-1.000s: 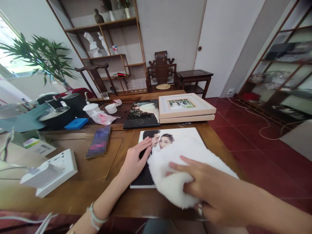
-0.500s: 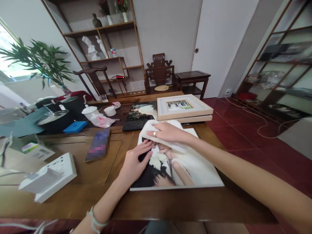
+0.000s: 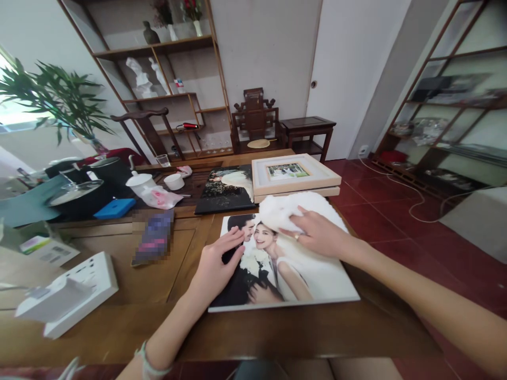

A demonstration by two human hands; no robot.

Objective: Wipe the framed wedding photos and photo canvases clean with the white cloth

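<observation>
A large wedding photo panel [image 3: 317, 279] lies flat near the front edge of the wooden table. My left hand [image 3: 216, 269] rests on its left side, fingers stretched out and thumb apart, with nothing held. On the panel's upper right, my right hand [image 3: 317, 232] holds a white fluffy cloth [image 3: 277, 207] against the surface, its fingers partly sunk into the pile. The cloth covers the panel's top right corner. Both faces in the photo show, partly behind my left fingertips.
Behind the panel lie a dark photo panel [image 3: 209, 192] and stacked light wooden frames [image 3: 295, 182]. At left are a white power strip [image 3: 83, 290], a blue box [image 3: 114, 208], a white teapot [image 3: 138, 182] and a lidded pot [image 3: 77, 195]. A chair [image 3: 253, 116] stands beyond the table [image 3: 285, 332].
My right hand has slid the white cloth to the right across the panel, uncovering the faces. My left hand stays in place on the photo. The view has shifted slightly.
</observation>
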